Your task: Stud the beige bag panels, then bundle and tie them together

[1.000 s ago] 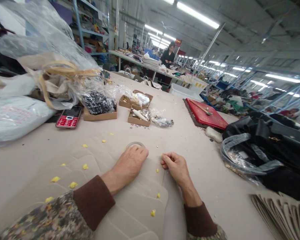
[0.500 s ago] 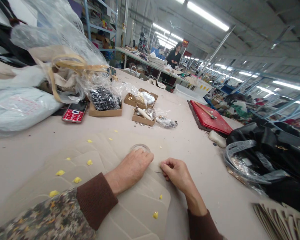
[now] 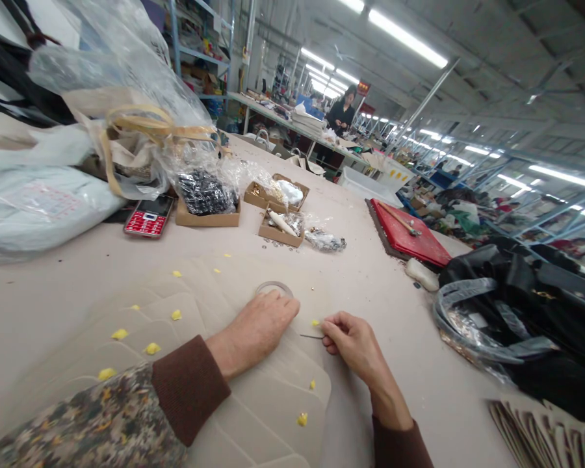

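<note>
My left hand (image 3: 254, 331) rests with curled fingers over the near side of a thin ring that looks like a roll of tape (image 3: 274, 285); its fingertips are partly hidden. Under it lie overlapping beige panels (image 3: 253, 406) with curved raised lines. Small yellow bits (image 3: 151, 348) are dotted over them. To the right, my right hand (image 3: 353, 341) pinches a thin dark needle-like rod (image 3: 311, 336), whose free end points left toward my left hand. One yellow scrap (image 3: 314, 322) sits on the panel edge beside my right fingertips.
Small boxes of metal fittings (image 3: 280, 227) and a red keypad phone (image 3: 149, 218) stand beyond the panels. On the right are a red board (image 3: 412, 234) with a hammer on it, black bags (image 3: 521, 312) and stacked beige pieces (image 3: 546, 432). Plastic-wrapped goods (image 3: 43, 208) crowd the left. A person stands far back.
My right hand has moved slightly right and down with the rod, and a yellow scrap now shows by its fingertips. My left hand has stayed in place.
</note>
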`<state>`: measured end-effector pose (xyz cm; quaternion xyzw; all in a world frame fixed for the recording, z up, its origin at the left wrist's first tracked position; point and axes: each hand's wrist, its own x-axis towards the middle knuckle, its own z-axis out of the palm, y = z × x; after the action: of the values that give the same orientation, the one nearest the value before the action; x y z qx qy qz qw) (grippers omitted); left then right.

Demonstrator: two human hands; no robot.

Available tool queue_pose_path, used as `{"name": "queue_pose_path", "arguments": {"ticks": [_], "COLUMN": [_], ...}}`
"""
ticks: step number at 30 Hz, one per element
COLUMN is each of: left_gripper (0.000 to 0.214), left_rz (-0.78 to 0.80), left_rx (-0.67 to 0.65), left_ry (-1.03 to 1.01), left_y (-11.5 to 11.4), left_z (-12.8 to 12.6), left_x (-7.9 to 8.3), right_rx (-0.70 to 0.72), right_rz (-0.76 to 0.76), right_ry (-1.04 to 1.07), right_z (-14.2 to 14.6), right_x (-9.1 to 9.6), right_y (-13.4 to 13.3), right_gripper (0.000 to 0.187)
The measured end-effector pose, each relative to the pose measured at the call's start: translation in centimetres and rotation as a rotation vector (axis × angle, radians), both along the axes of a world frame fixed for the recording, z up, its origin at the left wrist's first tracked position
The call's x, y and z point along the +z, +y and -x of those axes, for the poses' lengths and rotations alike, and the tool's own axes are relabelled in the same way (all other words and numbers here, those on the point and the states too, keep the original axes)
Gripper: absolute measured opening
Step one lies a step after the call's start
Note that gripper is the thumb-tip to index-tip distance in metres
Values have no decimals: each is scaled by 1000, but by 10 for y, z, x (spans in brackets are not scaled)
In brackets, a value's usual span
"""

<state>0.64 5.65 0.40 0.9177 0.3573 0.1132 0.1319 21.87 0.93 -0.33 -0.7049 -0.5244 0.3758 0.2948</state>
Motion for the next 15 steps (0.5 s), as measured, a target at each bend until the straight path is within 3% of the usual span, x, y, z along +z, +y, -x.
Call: {"name": "queue_pose_path", "arguments": {"ticks": [5,12,15], "left_gripper": [23,20,17], "left_rz": [6,-90,-97], "left_rx": [15,-22,-12], "left_ry": [6,-55,-95], "left_y": [-1,-1,-1], "left_z": [0,1,3], "left_x": [1,-1,-1], "right_rx": [74,63,94], "right_rz": [-161,-257,-227], "right_ry": [-317,-467,-492], "right_z": [6,22,25], "right_x": [-1,-2,4], "right_y": [-1,5,3], "right_gripper": [24,19,19]}}
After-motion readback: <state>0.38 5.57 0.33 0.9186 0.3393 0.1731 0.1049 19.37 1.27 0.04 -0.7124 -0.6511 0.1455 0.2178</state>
